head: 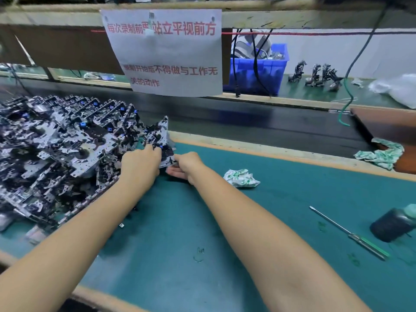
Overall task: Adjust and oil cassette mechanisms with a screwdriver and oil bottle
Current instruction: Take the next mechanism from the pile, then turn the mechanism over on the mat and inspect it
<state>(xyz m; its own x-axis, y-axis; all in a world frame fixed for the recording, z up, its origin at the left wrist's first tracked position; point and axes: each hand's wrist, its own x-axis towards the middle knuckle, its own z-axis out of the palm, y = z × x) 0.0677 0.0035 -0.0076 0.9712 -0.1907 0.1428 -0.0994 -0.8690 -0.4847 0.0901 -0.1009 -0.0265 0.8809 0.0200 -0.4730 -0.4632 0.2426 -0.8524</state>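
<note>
Nearest to me, my two bare forearms reach out over the green mat toward the middle of the bench. On the near right the screwdriver lies flat on the mat, tip pointing far-left, its green-striped handle toward me. Just to its right the dark oil bottle lies tipped on its side at the frame edge, apart from the screwdriver.

Farther out, my left hand grips one cassette mechanism from the left, fingers curled over its near edge. My right hand holds the same mechanism at its near right corner, thumb on top and fingers tucked beneath it; the fingertips themselves I cannot make out. The mechanism stands tilted, its far edge raised, touching the right edge of the big pile of mechanisms that fills the left of the bench.

To the right of my hands a crumpled white-and-green rag sits on the mat, and a second rag lies at the far right by a brown board.

Beyond the mat runs a dark conveyor belt. Above it hangs a paper notice with red characters; behind it to the right are a blue bin and a few upright mechanisms.
</note>
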